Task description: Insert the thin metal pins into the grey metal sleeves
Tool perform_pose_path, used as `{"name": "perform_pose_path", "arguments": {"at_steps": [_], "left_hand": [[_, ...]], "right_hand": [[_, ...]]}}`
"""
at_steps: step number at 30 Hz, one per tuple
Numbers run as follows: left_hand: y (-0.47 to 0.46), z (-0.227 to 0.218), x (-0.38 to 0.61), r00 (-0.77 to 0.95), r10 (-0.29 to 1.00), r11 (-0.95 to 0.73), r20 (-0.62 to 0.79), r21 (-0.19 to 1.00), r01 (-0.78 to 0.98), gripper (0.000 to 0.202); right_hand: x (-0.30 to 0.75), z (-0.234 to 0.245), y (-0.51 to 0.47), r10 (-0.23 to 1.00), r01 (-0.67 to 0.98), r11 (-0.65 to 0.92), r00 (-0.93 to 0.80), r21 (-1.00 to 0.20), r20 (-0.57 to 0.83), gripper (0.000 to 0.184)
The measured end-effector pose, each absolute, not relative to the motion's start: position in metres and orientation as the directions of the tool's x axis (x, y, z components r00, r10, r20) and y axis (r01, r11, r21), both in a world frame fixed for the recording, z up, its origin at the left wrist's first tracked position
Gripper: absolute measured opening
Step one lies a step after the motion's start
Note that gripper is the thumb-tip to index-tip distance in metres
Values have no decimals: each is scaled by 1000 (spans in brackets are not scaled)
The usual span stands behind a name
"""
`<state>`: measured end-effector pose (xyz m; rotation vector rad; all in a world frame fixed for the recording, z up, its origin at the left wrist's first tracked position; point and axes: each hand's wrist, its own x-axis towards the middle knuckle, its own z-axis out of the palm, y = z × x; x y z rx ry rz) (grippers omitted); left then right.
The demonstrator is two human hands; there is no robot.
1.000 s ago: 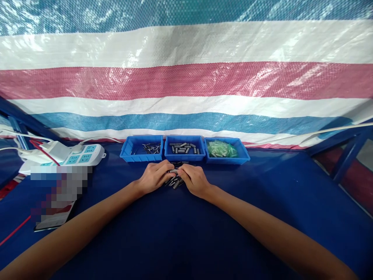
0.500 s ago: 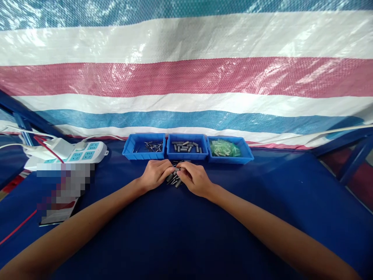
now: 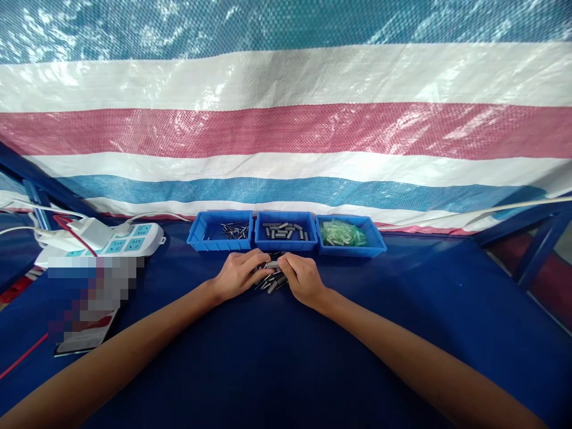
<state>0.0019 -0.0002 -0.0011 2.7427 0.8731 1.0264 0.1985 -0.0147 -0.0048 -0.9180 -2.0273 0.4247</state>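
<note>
My left hand (image 3: 236, 274) and my right hand (image 3: 305, 279) meet over a small pile on the blue tabletop. Between them is a short grey cylinder (image 3: 271, 264), lying level. The left fingers and thumb close around its left part, while the right thumb and forefinger pinch its right end. Under the hands lies a pile of loose grey cylinders and thin metal pins (image 3: 273, 287), partly covered by the fingers. Just behind stands a blue bin (image 3: 286, 245) of grey cylinders.
A blue bin (image 3: 218, 245) with thin metal pins stands at left, another blue bin (image 3: 353, 252) with green-tinted clear bags at right. On the left are a white power strip (image 3: 154, 238) with plugs and cables, and a flat, partly blurred object (image 3: 84, 342). A striped tarp (image 3: 286, 131) hangs behind.
The view has tilted up slightly. My hands have drawn a little apart, and the grey cylinder between them shows more clearly.
</note>
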Motion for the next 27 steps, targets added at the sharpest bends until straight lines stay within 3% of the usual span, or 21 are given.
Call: {"name": "perform_pose_path", "arguments": {"at_steps": [3,8,15,27], "left_hand": [[-1,1,2,630,538,-836,561,256,485,17],[-1,1,2,606,601,-794,521,310,522,25],[-1,1,1,603,605,-790,519,299,535,35],[0,2,2,611,562,-823,558,298,484,17]], "right_hand": [[198,-4,-15,743,445,670,-391,-594,544,37],[199,-1,-17,727,417,686,-430,-596,536,20],[198,-3,-18,715,429,698,-453,-573,532,18],[198,-6,-14,712,440,702,-423,-560,560,29]]}}
